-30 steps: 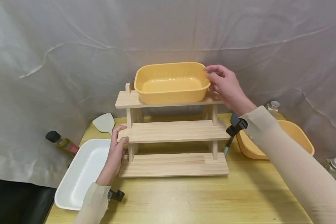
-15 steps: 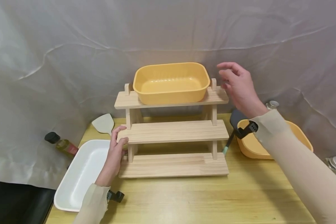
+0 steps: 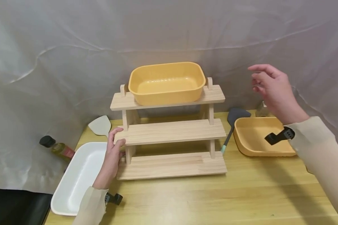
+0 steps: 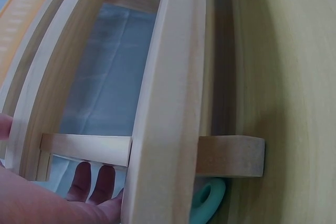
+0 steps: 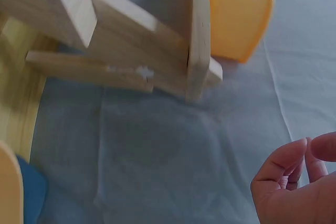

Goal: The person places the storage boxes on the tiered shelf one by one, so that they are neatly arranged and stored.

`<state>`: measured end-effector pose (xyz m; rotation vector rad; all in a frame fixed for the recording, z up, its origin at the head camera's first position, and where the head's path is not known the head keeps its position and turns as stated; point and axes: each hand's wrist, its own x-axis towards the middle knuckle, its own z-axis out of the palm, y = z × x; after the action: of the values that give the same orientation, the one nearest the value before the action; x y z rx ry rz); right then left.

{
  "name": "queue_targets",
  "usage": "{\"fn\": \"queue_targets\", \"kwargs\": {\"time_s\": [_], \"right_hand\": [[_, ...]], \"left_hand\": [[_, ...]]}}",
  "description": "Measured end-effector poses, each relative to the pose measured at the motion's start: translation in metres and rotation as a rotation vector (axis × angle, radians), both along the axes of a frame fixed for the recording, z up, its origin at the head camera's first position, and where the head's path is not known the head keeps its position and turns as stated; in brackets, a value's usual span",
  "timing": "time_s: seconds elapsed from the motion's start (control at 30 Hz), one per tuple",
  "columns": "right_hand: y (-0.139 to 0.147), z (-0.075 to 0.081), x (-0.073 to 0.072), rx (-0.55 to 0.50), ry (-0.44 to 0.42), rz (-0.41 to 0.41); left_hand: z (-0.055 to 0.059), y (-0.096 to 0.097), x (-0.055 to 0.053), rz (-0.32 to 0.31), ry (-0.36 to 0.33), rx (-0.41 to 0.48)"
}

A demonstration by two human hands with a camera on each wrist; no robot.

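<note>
A three-step wooden stand (image 3: pixel 169 132) is upright on the table. On its top step rests a yellow basin (image 3: pixel 169 99), with nothing inside. My left hand (image 3: pixel 110 162) holds the left end of the middle step, thumb on top; the left wrist view shows more fingers bent beneath that board beside the side support. To the right of the stand, my right hand (image 3: pixel 279 93) hangs in the air with its fingers loosely bent and nothing in them, apart from the basin. The right wrist view shows that same hand away from the stand's end.
A second yellow basin (image 3: pixel 243 146) lies on the right, beside a dark spatula (image 3: pixel 233 120) and a partly hidden jar (image 3: pixel 261 110). On the left are a white basin (image 3: pixel 80 178), a pale spatula (image 3: pixel 100 125) and a dark-capped bottle (image 3: pixel 60 149). A grey cloth (image 3: pixel 163 28) hangs behind.
My right hand has let go of the upper yellow basin's right edge and moved away to the right. The left hand keeps its hold on the middle step.
</note>
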<state>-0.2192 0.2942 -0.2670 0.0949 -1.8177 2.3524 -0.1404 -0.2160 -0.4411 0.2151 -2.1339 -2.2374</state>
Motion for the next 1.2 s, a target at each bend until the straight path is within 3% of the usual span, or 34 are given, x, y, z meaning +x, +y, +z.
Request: {"fn": "queue_targets", "kwargs": {"time_s": [0.23,0.53,0.8,1.0,1.1,1.2], "right_hand": [[0.036,-0.007,0.018,0.033,-0.036,-0.016],[0.081,-0.029,0.037,0.033,-0.087,-0.112],[0.120,-0.048,0.043,0.199,-0.167,-0.133],[0.135,-0.070,0.050,0.428,-0.271,-0.192],[0.138,-0.084,0.055,0.386,-0.294,-0.246],[0.140,-0.097,0.060,0.208,-0.312,-0.292]], "left_hand": [[0.001,-0.002,0.000,0.000,-0.003,0.004],[0.002,-0.006,0.001,-0.009,0.003,0.009],[0.003,-0.010,0.001,-0.012,-0.008,0.000],[0.004,-0.009,0.002,-0.008,-0.018,0.004],[0.004,-0.010,0.002,-0.011,-0.014,0.002],[0.004,-0.010,0.001,-0.017,-0.012,-0.005]]}}
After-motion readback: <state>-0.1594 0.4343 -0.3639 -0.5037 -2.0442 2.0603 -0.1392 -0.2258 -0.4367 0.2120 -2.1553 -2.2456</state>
